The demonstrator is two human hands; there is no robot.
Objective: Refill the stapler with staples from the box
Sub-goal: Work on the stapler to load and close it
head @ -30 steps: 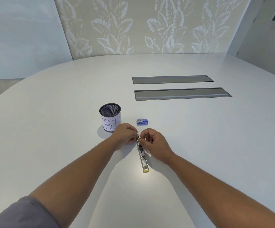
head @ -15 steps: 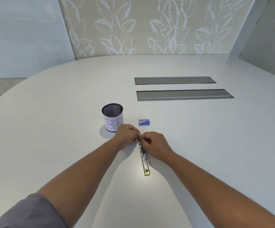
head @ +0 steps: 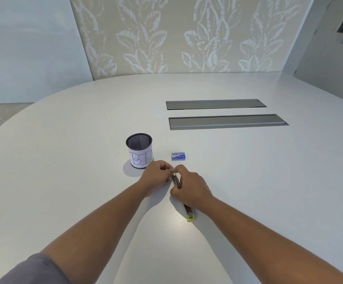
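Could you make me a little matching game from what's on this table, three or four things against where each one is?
Things:
1. mesh cup
2. staple box
3. stapler
4. grey panels

Places:
A. lying flat under both hands
B. set into the table, far side
C. left of the small box, with BIN on its paper label
D. alone, just beyond the hands

Pairs: 1-C, 2-D, 3-A, 4-B
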